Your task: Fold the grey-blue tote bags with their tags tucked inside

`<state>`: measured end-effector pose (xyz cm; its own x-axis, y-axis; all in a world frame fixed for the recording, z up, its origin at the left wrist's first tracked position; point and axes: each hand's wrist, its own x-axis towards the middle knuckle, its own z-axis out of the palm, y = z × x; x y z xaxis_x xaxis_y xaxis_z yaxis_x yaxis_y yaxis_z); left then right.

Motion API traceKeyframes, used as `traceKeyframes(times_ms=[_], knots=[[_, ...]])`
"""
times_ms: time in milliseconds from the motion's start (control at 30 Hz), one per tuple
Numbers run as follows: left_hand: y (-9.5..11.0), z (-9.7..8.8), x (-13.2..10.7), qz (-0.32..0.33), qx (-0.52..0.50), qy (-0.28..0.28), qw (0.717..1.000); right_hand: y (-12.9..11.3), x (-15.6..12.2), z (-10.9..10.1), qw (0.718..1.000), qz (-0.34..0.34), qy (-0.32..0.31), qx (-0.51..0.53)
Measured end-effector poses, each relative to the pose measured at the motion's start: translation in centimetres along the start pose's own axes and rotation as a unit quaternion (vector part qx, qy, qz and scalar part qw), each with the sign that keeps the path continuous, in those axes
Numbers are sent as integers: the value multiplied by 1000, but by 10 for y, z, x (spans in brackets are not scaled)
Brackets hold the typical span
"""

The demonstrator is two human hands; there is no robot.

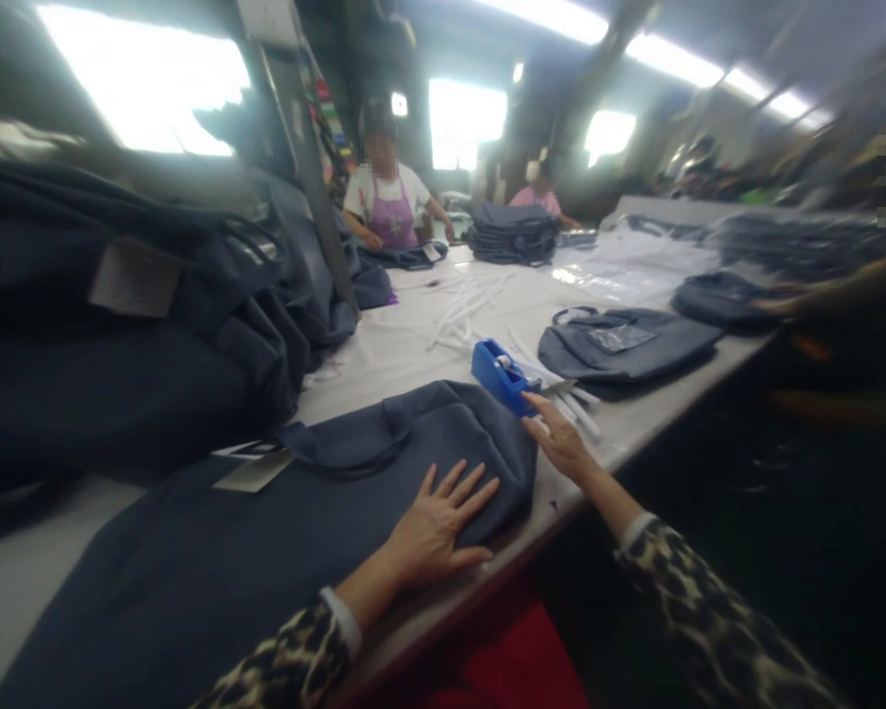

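The dark bag (pixel 266 537) lies on the desk (pixel 395 350), lower left to centre; my left hand (pixel 443 527) rests spread on it, likely to steady it. Right of centre, my right hand (pixel 563 445) is at the blue tape dispenser (pixel 496 374), seemingly placed within reach; whether my fingers pinch anything, I cannot tell.

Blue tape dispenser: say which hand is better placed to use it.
Probably the right hand: it is at the tape dispenser, while the left hand lies spread on the nearest bag.

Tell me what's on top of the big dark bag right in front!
The left hand lies spread on the bag, and a pale tag lies there too. What's beneath the palm is covered.
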<state>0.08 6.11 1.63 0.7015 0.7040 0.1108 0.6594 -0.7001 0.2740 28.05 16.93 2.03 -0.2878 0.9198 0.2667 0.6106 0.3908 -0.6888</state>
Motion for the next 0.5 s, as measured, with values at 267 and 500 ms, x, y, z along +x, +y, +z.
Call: traceKeyframes(times_ms=[267,500], knots=[[-1,2,-2,-10,19,10,1000,7,-51,21,984,99,-21,147],[-8,9,-7,11,38,18,999,13,-30,34,982,133,0,133]])
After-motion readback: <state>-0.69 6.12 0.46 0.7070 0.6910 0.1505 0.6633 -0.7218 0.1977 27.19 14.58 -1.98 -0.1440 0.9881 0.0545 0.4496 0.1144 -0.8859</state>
